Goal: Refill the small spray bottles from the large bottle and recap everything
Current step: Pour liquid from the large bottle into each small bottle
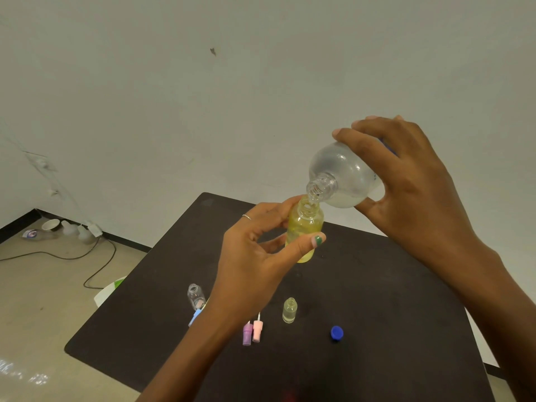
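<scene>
My right hand [412, 181] grips the large clear bottle [342, 175], tipped with its open neck down over the mouth of a small yellow bottle [304, 227]. My left hand [261, 250] holds that small bottle upright above the dark table [377, 300], thumb across its front. On the table stand a small clear bottle [196, 295] and another small bottle [289, 310] with a little liquid, both uncapped. A purple spray cap [246, 335] and a pink spray cap [257, 330] lie side by side. A blue spray cap [195, 317] shows partly behind my left wrist. The blue screw cap [336, 333] lies to the right.
The table's left edge drops to a beige floor with a black cable [87, 256]. A paper cup [50, 224] and bottles lie by the wall corner. A white and green object [110, 290] pokes out beside the table's left edge.
</scene>
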